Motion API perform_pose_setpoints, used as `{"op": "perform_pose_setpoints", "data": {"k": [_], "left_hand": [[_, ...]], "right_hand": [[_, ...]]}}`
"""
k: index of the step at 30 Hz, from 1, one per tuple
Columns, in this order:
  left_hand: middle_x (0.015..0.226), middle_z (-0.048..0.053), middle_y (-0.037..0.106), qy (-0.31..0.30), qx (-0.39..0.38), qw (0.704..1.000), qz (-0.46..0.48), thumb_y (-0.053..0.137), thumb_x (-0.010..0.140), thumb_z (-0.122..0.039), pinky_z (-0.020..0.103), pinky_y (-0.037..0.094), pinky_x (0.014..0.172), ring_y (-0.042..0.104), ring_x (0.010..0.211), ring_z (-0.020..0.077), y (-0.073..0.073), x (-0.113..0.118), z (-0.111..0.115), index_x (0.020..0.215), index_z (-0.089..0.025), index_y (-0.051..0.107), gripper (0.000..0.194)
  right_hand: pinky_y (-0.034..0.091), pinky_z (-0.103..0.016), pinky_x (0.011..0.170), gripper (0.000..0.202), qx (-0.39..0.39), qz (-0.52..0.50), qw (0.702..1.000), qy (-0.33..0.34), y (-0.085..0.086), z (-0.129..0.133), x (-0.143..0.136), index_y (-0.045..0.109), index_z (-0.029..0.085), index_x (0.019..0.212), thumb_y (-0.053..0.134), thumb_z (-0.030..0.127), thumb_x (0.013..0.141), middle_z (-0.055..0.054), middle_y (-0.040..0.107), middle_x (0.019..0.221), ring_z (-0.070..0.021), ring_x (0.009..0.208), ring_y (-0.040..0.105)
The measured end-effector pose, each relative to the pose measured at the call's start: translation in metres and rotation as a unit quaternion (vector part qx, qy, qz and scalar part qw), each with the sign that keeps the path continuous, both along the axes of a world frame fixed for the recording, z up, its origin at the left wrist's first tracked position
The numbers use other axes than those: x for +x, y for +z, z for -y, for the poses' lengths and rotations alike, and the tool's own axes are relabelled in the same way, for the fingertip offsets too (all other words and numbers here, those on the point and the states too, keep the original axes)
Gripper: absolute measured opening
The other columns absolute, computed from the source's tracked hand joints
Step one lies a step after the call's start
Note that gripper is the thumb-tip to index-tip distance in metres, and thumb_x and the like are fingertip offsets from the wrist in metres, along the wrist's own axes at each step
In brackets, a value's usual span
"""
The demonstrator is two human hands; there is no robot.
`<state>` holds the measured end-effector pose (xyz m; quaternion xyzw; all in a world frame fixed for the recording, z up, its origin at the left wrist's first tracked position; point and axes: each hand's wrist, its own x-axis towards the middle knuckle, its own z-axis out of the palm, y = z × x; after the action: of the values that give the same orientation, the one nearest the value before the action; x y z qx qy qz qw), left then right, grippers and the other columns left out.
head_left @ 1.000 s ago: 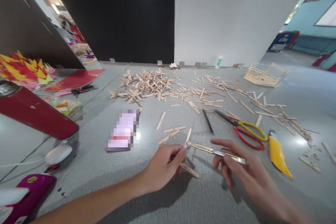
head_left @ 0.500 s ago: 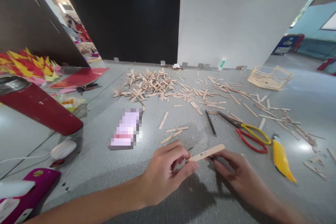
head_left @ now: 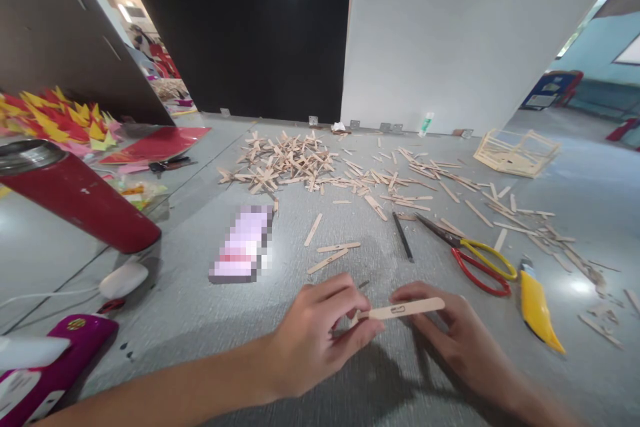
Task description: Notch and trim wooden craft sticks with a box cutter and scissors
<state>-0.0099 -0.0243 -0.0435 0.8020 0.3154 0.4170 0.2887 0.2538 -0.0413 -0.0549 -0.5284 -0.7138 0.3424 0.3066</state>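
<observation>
My left hand [head_left: 320, 327] pinches a wooden ice cream stick [head_left: 417, 307] by its left end. A small dark outline is drawn near the middle of the stick, which lies nearly level above the table. Behind the stick's right part is my right hand [head_left: 450, 327], its forefinger showing above the stick and its thumb below, set apart. Whether that hand touches the stick cannot be made out. Just beyond the left fingertips lies a small dark piece [head_left: 364, 285]. Farther off are two marked sticks [head_left: 339, 247] and a black pencil [head_left: 403, 237].
Scissors [head_left: 483, 260] and a yellow utility knife [head_left: 537, 307] lie at the right. A pile of stick pieces [head_left: 287, 161] spreads across the back, with a small stick frame [head_left: 517, 153]. At the left are a phone [head_left: 243, 243], red flask [head_left: 95, 200] and white mouse-like object [head_left: 124, 280].
The stick has swung from a slant to nearly level, its right end dropping and shifting right. My right forefinger has come up behind it, above its upper edge.
</observation>
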Motion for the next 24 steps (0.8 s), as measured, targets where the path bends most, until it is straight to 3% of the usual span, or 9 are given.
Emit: {"op": "perform_pose_setpoints", "data": {"k": [3,8,12,19,24], "left_hand": [[0.082,0.001,0.064,-0.014,-0.045,0.999,-0.013,0.075,0.100,-0.031,0.023,0.043,0.060,0.052,0.062,0.0118,0.002,-0.001,0.000,0.094,-0.019,0.070,0.015],[0.074,-0.003,0.065,-0.038,-0.224,0.973,-0.030,0.068,0.102,-0.040,0.025,0.047,0.066,0.055,0.061,0.0129,0.008,0.000,-0.002,0.111,-0.020,0.069,0.021],[0.080,-0.001,0.069,-0.027,-0.290,0.956,-0.027,0.066,0.102,-0.042,0.026,0.049,0.065,0.061,0.065,0.0151,0.014,0.001,-0.003,0.124,-0.020,0.067,0.031],[0.091,0.002,0.072,-0.077,-0.301,0.951,0.000,0.059,0.105,-0.026,0.030,0.053,0.078,0.068,0.083,0.0176,0.014,0.002,-0.004,0.115,-0.021,0.066,0.014],[0.087,0.001,0.071,-0.111,-0.424,0.895,0.081,0.065,0.104,-0.031,0.033,0.057,0.076,0.073,0.078,0.0177,0.005,0.005,-0.002,0.111,-0.021,0.051,0.018]], "right_hand": [[0.062,-0.035,0.090,0.021,0.042,0.024,0.999,0.017,-0.003,-0.001,0.001,0.081,0.027,0.107,0.062,0.036,0.105,-0.007,0.084,0.106,-0.0262,0.101,0.079],[0.062,-0.030,0.086,0.024,0.106,0.027,0.992,0.064,-0.007,-0.001,0.002,0.076,0.026,0.119,0.055,0.024,0.108,-0.005,0.081,0.107,-0.0212,0.098,0.078],[0.061,-0.029,0.081,0.024,0.153,0.054,0.985,0.061,-0.001,0.001,0.003,0.074,0.025,0.120,0.054,0.021,0.108,-0.006,0.080,0.104,-0.0207,0.094,0.078],[0.057,-0.027,0.065,0.022,0.166,0.111,0.976,0.082,0.009,0.000,0.007,0.077,0.023,0.107,0.055,0.026,0.108,-0.004,0.081,0.085,-0.0185,0.070,0.075],[0.057,-0.028,0.064,0.028,0.141,0.129,0.977,0.095,0.014,-0.003,0.011,0.081,0.024,0.103,0.054,0.029,0.109,-0.005,0.082,0.083,-0.0183,0.066,0.074]]}}
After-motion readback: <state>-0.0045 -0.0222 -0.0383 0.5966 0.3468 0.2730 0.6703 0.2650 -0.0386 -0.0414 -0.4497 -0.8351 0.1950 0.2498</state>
